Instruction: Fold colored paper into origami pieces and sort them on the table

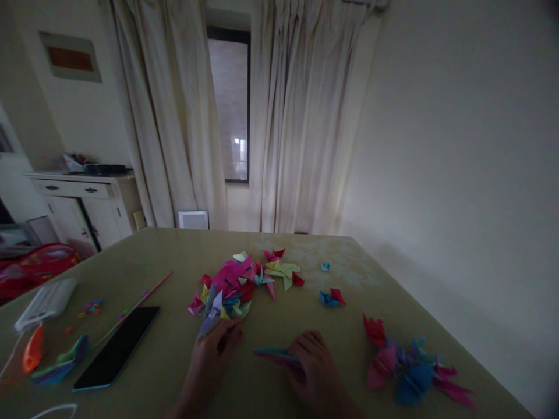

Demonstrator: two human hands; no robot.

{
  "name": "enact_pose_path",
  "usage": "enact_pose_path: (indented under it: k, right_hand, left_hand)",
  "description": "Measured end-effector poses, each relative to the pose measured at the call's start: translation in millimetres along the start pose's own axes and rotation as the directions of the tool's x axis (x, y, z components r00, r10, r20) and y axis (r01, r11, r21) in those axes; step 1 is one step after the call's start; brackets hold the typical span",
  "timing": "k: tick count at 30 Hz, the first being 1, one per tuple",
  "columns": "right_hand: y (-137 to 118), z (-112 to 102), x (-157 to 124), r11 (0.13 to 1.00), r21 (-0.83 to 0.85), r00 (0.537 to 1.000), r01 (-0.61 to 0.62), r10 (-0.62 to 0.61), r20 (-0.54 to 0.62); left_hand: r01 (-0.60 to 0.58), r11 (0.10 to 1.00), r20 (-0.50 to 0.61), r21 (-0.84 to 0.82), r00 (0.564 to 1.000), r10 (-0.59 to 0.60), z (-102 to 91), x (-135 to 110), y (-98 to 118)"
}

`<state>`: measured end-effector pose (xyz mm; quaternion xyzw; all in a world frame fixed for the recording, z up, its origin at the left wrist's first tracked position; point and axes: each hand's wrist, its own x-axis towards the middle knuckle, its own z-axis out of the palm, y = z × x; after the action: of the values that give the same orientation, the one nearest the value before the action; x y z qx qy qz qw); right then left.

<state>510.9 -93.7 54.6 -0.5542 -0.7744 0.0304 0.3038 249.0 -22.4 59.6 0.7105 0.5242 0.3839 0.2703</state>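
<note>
My right hand (311, 362) is closed around a thin bundle of folded coloured paper (271, 352), teal and pink along its edges, pointing left just above the table. To its left, my left hand (215, 350) has its fingers curled at the near edge of a pile of folded paper pieces (231, 280). A lavender folded paper (213, 311) lies right at those fingertips; whether they grip it or anything else is hidden. The pile mixes pink, red, yellow, green, blue and white pieces, several of them shaped like origami birds.
More folded papers (395, 366) lie at the right; a blue and red pair (332, 297) and a small blue piece (325, 266) sit farther back. On the left are a black phone (120, 348), a thin pink stick (151, 294), an orange object (33, 350) and a white device (46, 302).
</note>
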Motion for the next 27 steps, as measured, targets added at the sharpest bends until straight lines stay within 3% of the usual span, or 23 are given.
enact_pose_path:
  k: [2,6,10,13,16,19,22,24,27]
  right_hand:
    - [-1.7,2.3,-2.2,0.999,0.037,0.999,0.019,-0.02,0.034]
    - [-4.5,2.2,-5.4,0.992,0.122,0.995,0.033,-0.045,0.09]
    - [-1.4,-7.7,-6.3,0.985,0.165,0.993,0.052,-0.068,0.094]
    - [-3.3,-18.2,-6.1,0.983,0.175,0.997,0.056,-0.063,0.036]
    - [-13.0,-28.4,1.0,0.978,0.188,0.995,0.092,-0.095,0.007]
    - [-21.4,-39.7,19.4,0.964,0.226,0.983,0.143,-0.164,0.078]
    - [-17.0,-51.6,43.4,0.965,0.229,0.978,0.125,-0.158,0.133]
    - [-5.8,-57.0,57.6,0.976,0.203,0.984,0.073,-0.104,0.148]
    - [17.3,-56.3,71.2,0.996,-0.002,0.986,-0.093,0.093,0.138]
  left_hand:
    - [-0.061,0.979,-0.061,0.193,0.995,0.074,-10.6,1.4,-4.0]
    - [-0.133,0.9,0.046,0.414,0.991,0.125,-12.2,3.7,-21.9]
    - [-0.209,0.892,0.139,0.401,0.976,0.166,-5.3,6.3,-34.7]
    - [-0.291,0.909,0.126,0.297,0.956,0.264,-4.0,6.0,-23.8]
    - [-0.441,0.885,0.203,0.15,0.89,0.409,-2.1,2.7,6.1]
    - [-0.608,0.792,0.297,0.05,0.767,0.569,2.7,3.2,38.5]
    - [-0.69,0.724,0.27,0.021,0.701,0.66,9.8,16.8,56.8]
    - [-0.67,0.742,0.249,0.025,0.723,0.645,14.9,34.4,59.8]
    - [-0.495,0.84,0.235,0.223,0.863,0.447,22.5,70.1,55.5]
